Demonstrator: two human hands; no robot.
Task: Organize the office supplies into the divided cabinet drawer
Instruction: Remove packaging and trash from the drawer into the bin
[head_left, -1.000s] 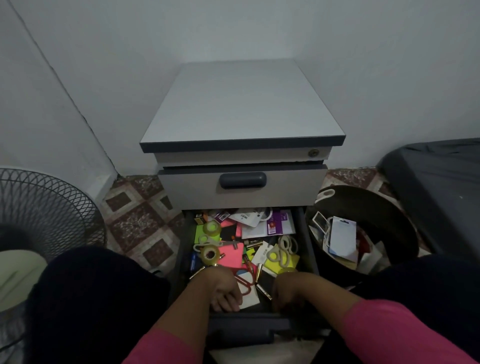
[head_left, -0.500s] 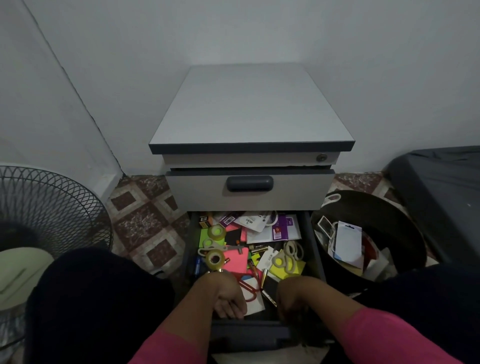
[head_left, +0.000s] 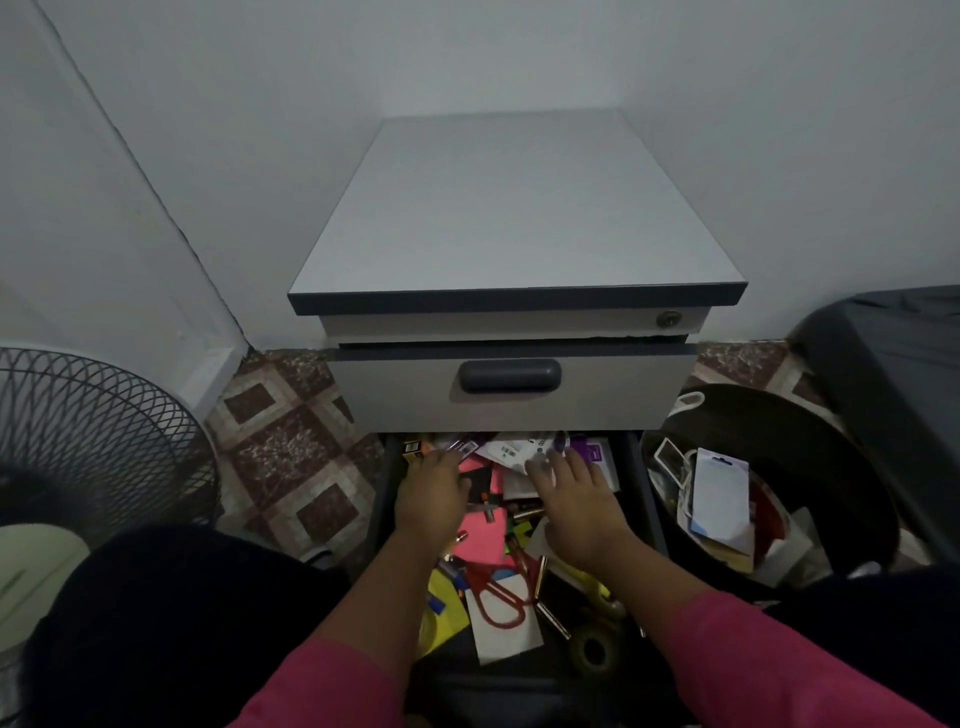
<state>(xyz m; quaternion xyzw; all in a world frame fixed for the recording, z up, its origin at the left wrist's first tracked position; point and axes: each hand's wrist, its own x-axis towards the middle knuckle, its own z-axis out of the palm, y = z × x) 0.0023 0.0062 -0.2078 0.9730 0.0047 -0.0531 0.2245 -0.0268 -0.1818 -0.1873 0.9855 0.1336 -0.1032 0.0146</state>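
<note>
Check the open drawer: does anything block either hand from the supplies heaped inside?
Nothing visible does. Left hand and right hand lie directly on the supplies at the back of the drawer.

No text is showing clearly enough to read: the printing on the white and purple packets (head_left: 524, 448) at the back of the open drawer (head_left: 636, 467) is staying blurred.
</note>
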